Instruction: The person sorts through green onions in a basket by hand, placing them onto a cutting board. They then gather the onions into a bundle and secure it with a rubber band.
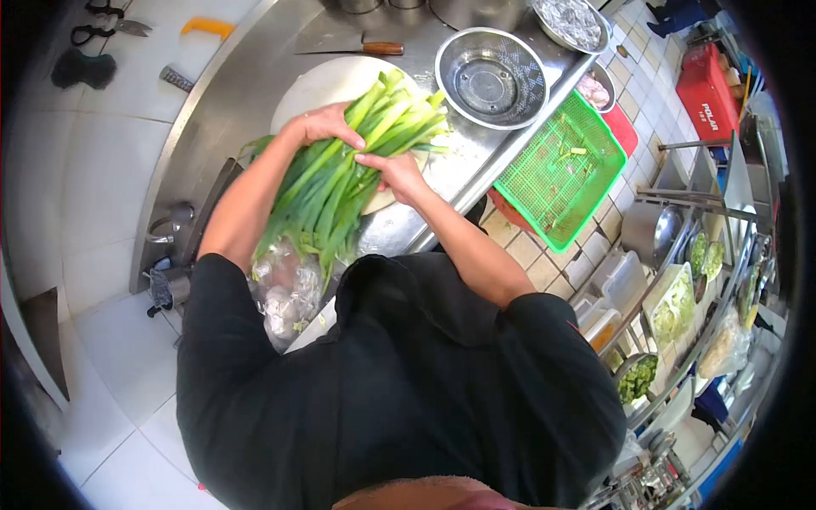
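Observation:
A large bunch of green onions (pixel 336 183) lies across a round white cutting board (pixel 310 85) on the steel counter. Its paler stem ends point to the upper right, and long leaves hang toward my body. My left hand (pixel 327 125) is closed over the top of the bunch. My right hand (pixel 395 172) grips it from the near side, the two thumbs almost meeting. Behind the board lies a knife (pixel 382 48) with a wooden handle. Below the leaves is a clear plastic bag (pixel 285 293) whose contents I cannot make out well.
A steel colander (pixel 492 78) stands right of the board, beside a bowl (pixel 574 24) covered in plastic. Past the counter edge sits a green basket (pixel 561 170) with scraps. A red cooler (pixel 707 93) and shelves of vegetable containers (pixel 671 304) are at the right.

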Available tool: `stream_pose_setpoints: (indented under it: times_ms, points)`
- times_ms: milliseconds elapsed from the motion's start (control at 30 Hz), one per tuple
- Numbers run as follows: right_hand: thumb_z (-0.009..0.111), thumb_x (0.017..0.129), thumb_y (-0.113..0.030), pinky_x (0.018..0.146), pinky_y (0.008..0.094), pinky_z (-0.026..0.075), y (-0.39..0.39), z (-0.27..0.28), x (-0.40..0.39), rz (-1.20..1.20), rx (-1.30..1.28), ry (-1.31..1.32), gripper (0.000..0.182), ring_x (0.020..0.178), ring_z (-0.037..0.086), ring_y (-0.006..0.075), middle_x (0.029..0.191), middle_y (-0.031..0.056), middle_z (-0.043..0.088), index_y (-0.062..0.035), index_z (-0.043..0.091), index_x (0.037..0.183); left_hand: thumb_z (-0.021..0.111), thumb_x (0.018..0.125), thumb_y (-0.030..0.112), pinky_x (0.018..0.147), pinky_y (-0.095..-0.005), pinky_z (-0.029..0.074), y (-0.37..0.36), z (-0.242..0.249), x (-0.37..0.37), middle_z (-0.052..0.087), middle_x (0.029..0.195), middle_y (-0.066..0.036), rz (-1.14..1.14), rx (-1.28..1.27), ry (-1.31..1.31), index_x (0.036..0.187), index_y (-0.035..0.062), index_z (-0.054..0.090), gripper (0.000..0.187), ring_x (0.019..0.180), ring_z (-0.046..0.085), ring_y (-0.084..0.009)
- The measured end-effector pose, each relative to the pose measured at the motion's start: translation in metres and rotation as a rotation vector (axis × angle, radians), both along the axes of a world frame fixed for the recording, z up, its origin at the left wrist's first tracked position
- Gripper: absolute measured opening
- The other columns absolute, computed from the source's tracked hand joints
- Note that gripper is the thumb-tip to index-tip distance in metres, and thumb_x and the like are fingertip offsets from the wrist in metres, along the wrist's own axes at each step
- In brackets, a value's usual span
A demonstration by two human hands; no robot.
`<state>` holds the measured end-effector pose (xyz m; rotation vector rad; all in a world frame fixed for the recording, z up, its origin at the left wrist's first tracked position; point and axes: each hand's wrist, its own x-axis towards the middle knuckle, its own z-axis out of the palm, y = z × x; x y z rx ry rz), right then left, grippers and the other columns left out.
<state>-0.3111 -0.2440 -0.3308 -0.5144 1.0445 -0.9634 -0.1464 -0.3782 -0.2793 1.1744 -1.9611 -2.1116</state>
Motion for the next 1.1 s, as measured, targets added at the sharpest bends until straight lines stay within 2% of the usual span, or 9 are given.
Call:
stream_pose_setpoints:
  times_ms: [67,200,333,500,633,733,900,1033,1100]
  points:
    - [0.083,0.074,-0.013,0.037,0.0246,0.039,-0.012,-0.001,0.005,-0.077,-0.053,-0.071,0.039,0.059,0.058,0.012,0.089,0.005,0.066,-0.0009,0.065,0.106,0.088,0.059,0.014,0.106,-0.0314,0.042,-0.014,0.029,-0.013,0.055,0.137,-0.013,-0.106,-0.066,-0.112,0.147,0.0005,0.037,0.102,0.121,0.054,-0.021]
    - [0.065,0.093,-0.016,0.044,0.0257,0.046,-0.033,-0.041,0.031,-0.15,0.13,-0.138,0.027,0.069,0.061,0.0135,0.099,0.0027,0.066,-0.0108,0.058,0.118,0.093,0.049,0.032,0.111,-0.051,0.033,-0.014,0.056,-0.033,0.055,0.136,-0.017,-0.337,-0.551,-0.393,0.148,-0.0002,0.029,0.121,0.126,0.052,-0.0299]
    - [0.055,0.099,-0.022,0.057,0.0295,0.055,-0.031,-0.037,-0.003,0.187,0.219,-0.23,0.026,0.074,0.062,0.0141,0.105,0.0025,0.065,-0.0168,0.055,0.125,0.093,0.043,0.039,0.109,-0.0669,0.022,0.014,0.048,-0.044,0.054,0.134,-0.019,-0.337,-0.905,-0.678,0.148,-0.0008,0.025,0.131,0.126,0.051,-0.035]
    - [0.058,0.097,-0.023,0.072,0.0485,0.062,-0.029,-0.025,-0.023,0.322,0.226,0.001,0.027,0.063,0.052,0.0108,0.082,-0.0021,0.052,-0.016,0.054,0.122,0.093,0.041,0.043,0.099,-0.0532,0.032,0.025,0.051,-0.045,0.061,0.123,-0.018,-0.22,-0.834,-0.69,0.146,-0.0022,0.03,0.131,0.123,0.051,-0.0332]
    - [0.053,0.099,-0.02,0.08,0.0538,0.059,-0.032,-0.005,-0.036,0.3,0.311,-0.21,0.015,0.05,0.037,0.007,0.075,-0.0037,0.046,-0.0116,0.054,0.112,0.092,0.04,0.048,0.098,-0.0487,0.031,0.016,0.048,-0.044,0.064,0.111,-0.019,-0.265,-0.834,-0.655,0.133,-0.0046,0.043,0.118,0.114,0.052,-0.0327]
    - [0.05,0.099,-0.019,0.089,0.0577,0.055,-0.025,-0.01,-0.031,0.12,0.333,-0.427,0.015,0.05,0.037,0.0074,0.075,-0.003,0.047,-0.01,0.055,0.111,0.09,0.042,0.051,0.099,-0.0559,0.033,0.011,0.027,-0.038,0.068,0.103,-0.017,-0.183,-1.013,-0.579,0.119,-0.0039,0.051,0.103,0.115,0.052,-0.0347]
    - [0.059,0.095,-0.028,0.091,0.0517,0.054,-0.003,0.003,-0.039,0.001,0.332,-0.662,0.03,0.055,0.043,0.0109,0.081,0.0033,0.054,-0.0037,0.054,0.113,0.09,0.045,0.051,0.111,-0.0672,0.02,-0.012,0.01,-0.034,0.062,0.116,-0.02,-0.221,-0.867,-0.609,0.121,-0.006,0.049,0.104,0.125,0.047,-0.0374]
    - [0.065,0.093,-0.028,0.079,0.0493,0.059,0.009,0.029,-0.054,-0.052,0.458,-0.207,0.034,0.059,0.049,0.0109,0.072,0.0047,0.052,-0.001,0.054,0.11,0.09,0.047,0.051,0.109,-0.0666,0.023,-0.022,0.001,-0.028,0.06,0.121,-0.023,-0.212,-0.8,-0.498,0.124,-0.0064,0.045,0.106,0.123,0.051,-0.0383]
    - [0.06,0.097,-0.028,0.08,0.0473,0.06,0.016,0.012,-0.058,0.007,0.398,-0.159,0.035,0.056,0.048,0.0129,0.084,0.0086,0.057,0.0006,0.053,0.116,0.091,0.047,0.049,0.109,-0.0602,0.029,-0.022,0.0,-0.027,0.063,0.116,-0.024,-0.195,-0.727,-0.443,0.124,-0.0068,0.044,0.106,0.115,0.057,-0.0394]
